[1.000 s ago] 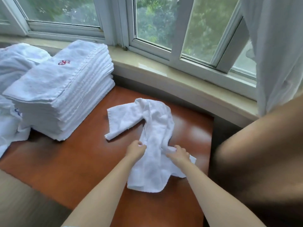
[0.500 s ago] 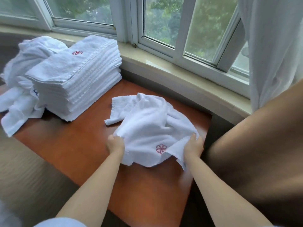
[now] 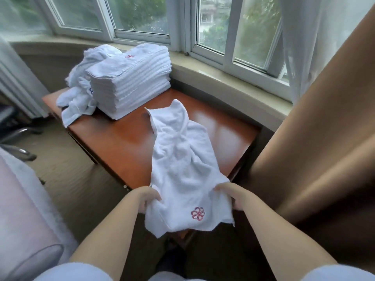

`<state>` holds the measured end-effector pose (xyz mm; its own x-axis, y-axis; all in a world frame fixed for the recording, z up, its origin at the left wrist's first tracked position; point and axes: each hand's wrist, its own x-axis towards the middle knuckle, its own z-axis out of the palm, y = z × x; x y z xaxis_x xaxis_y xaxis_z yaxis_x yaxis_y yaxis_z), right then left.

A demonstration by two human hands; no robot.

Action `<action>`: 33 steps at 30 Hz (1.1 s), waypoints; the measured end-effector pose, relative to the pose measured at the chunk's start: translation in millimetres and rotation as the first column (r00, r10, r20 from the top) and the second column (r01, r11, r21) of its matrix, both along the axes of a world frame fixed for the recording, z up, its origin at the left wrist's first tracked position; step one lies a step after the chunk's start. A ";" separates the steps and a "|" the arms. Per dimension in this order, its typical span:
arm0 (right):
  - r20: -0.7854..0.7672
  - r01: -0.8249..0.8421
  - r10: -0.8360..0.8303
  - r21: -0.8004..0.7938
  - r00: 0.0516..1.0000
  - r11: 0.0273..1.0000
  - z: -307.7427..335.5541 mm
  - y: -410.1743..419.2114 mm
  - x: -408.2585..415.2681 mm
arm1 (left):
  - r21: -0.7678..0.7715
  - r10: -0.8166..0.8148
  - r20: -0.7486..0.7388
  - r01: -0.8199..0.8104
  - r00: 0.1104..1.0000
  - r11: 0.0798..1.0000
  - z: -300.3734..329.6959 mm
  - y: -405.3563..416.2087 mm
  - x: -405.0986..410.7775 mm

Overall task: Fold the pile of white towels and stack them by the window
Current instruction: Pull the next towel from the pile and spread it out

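My left hand and right hand grip the near end of a rumpled white towel trailing across the counter, folded stack by the window.

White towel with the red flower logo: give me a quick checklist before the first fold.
1. Both hands grip the near edge: left hand and right hand each hold a corner of the white towel with the red flower logo. Ok.
2. Towel lies flat: wrinkled, far end bunched. Not ok.
3. Bare room on the reddish-brown wooden table. Ok.
4. Stack of folded white towels by the window stands neat. Ok.
5. Heap of unfolded white towels is finished. Not ok.
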<state>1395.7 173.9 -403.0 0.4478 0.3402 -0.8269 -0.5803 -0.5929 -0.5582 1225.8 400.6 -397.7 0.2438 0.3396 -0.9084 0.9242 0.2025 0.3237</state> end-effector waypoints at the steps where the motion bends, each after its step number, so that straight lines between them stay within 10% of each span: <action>1: -0.017 0.048 -0.048 0.055 0.999 0.997 -0.1 3.3 0.4 | 0.019 0.012 0.055 -0.013 0.998 1.000 -0.6 5.0 2.2; 10: -0.056 0.083 -0.074 0.191 0.996 0.978 -11.4 53.4 28.0 | 0.107 0.064 0.436 -0.123 0.898 0.987 -14.0 46.7 46.9; 20: 0.075 0.095 -0.102 0.100 0.992 0.990 -24.1 175.0 93.2 | 0.082 0.074 0.513 -0.135 0.855 0.987 -50.9 139.1 149.2; 25: 0.382 0.333 -0.443 0.323 0.811 0.886 -20.2 207.4 120.2 | 0.390 0.126 0.753 -0.592 0.646 0.705 -4.8 161.2 194.2; 28: 0.328 0.373 -0.463 0.302 0.823 0.877 -19.5 201.0 123.8 | 0.462 0.165 0.663 -0.572 0.731 0.678 -0.8 165.9 186.4; 33: 0.190 0.382 -0.371 -0.024 0.909 0.924 -26.7 160.9 108.9 | 0.233 0.148 0.201 -0.194 0.968 0.953 -38.5 137.2 135.2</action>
